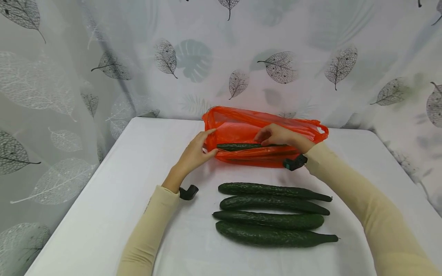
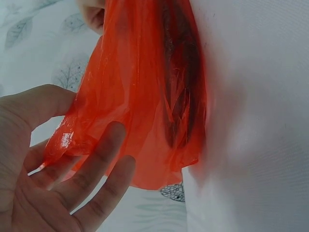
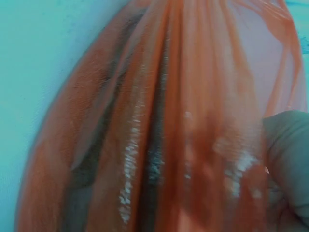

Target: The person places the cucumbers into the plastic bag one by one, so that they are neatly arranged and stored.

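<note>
A red plastic bag (image 1: pixel 248 157) lies on its side at the back of the table, its mouth spread. One dark green cucumber (image 1: pixel 235 147) shows in the opening. My right hand (image 1: pixel 277 136) is over this cucumber, fingers bent down onto it; their tips are partly hidden. At the bag's left end is my left hand (image 1: pixel 193 153), thumb and fingers spread apart along the plastic. The left wrist view shows those fingers (image 2: pixel 104 150) loosely extended against the bag, with dark shapes visible through it. In the right wrist view, bag folds (image 3: pixel 193 121) hide most of the hand.
Several cucumbers (image 1: pixel 269 220) lie side by side on the white table (image 1: pixel 193 249), in front of the bag. A leaf-printed curtain (image 1: pixel 207 57) hangs behind and along the left. The bag's handle loop (image 1: pixel 324 134) sticks out at its right end.
</note>
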The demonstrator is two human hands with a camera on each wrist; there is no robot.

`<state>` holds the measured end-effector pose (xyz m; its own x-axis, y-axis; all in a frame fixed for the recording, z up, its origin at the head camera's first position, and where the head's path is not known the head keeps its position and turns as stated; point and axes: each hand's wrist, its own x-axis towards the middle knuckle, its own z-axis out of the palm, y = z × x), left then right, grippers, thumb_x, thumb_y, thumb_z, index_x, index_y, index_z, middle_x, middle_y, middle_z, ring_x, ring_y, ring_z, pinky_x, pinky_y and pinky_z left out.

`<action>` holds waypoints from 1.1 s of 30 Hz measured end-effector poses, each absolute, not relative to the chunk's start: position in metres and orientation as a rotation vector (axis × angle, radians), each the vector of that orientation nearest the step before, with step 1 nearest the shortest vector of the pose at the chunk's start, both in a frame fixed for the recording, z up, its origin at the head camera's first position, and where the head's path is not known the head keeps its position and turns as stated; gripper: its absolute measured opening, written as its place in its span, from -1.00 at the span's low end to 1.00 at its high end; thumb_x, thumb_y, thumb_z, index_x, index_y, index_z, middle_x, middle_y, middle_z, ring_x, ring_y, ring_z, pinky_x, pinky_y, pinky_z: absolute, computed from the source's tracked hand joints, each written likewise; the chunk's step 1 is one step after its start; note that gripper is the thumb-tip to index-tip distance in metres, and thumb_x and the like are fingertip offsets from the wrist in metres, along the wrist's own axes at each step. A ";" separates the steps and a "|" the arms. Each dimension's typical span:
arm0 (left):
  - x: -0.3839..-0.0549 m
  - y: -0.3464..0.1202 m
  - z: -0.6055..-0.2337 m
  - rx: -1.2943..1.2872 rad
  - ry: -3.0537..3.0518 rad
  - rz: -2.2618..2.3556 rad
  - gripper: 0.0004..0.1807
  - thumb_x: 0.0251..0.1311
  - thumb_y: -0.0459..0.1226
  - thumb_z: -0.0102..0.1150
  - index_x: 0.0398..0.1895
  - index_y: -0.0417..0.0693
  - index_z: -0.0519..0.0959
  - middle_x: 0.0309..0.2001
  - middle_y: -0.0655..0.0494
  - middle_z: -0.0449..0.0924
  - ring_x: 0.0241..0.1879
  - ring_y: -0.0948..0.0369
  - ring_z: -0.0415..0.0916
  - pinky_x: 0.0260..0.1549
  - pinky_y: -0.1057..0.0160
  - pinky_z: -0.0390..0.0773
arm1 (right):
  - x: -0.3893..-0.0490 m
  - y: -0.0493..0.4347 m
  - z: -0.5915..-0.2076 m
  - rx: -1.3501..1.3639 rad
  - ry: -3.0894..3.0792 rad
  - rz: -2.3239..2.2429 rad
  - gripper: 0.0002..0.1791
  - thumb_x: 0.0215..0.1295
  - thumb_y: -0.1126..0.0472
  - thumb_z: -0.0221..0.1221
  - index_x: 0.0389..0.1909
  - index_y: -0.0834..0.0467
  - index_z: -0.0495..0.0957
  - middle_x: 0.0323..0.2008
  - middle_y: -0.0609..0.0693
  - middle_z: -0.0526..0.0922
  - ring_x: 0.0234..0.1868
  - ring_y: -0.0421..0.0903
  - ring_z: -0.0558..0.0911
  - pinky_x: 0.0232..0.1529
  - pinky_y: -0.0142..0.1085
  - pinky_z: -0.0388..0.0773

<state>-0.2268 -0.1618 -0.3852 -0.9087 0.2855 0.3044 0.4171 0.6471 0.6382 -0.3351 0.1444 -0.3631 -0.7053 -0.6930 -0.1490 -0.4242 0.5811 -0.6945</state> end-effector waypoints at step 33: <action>-0.229 -0.163 -0.388 -0.616 -2.688 -1.074 -0.28 0.24 -0.24 0.26 0.43 -0.14 0.23 0.21 -0.13 0.39 -0.10 0.04 0.44 -0.22 0.15 0.59 | -0.283 0.149 -0.322 -0.997 2.327 -1.019 -0.68 0.31 0.30 0.23 0.03 0.37 0.57 -0.01 0.26 0.63 -0.02 0.04 0.63 -0.04 -0.26 0.62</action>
<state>-0.2292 -0.1626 -0.3875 -0.8974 0.3095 0.3144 0.4409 0.6527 0.6161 -0.2829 0.1488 -0.3224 -0.6602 -0.7467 -0.0806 -0.4473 0.4772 -0.7564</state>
